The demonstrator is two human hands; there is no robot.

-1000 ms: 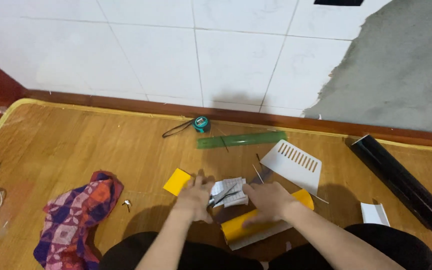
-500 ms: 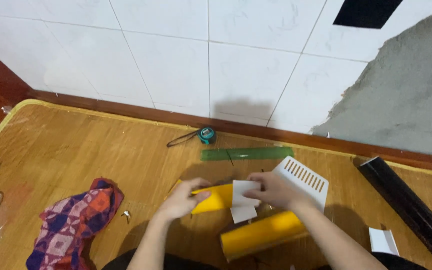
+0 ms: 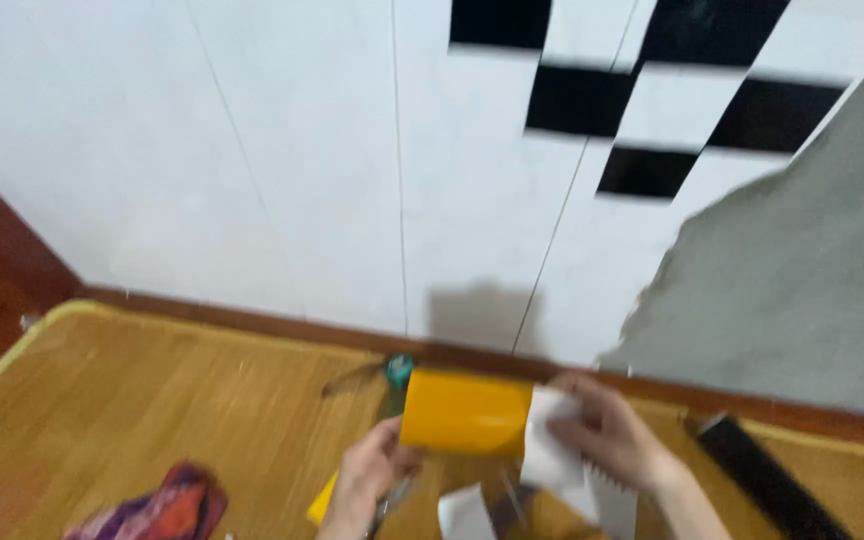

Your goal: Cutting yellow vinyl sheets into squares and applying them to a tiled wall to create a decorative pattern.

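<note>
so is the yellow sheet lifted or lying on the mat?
Lifted. The yellow sheet is held up between the left hand and right hand, above the wooden mat; blurred.

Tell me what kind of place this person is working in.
Probably a room under renovation: a wood-look floor mat laid against a white tiled wall, with a bare grey plaster patch and black tiles.

Wood-grain mat [image 3: 182,400] on floor. Teal tape measure [image 3: 398,368] by the baseboard, black roll [image 3: 767,480] at right, multicolour cloth [image 3: 167,508] lower left. White tiled wall [image 3: 282,170] behind, grey patch [image 3: 802,290] at right.
</note>
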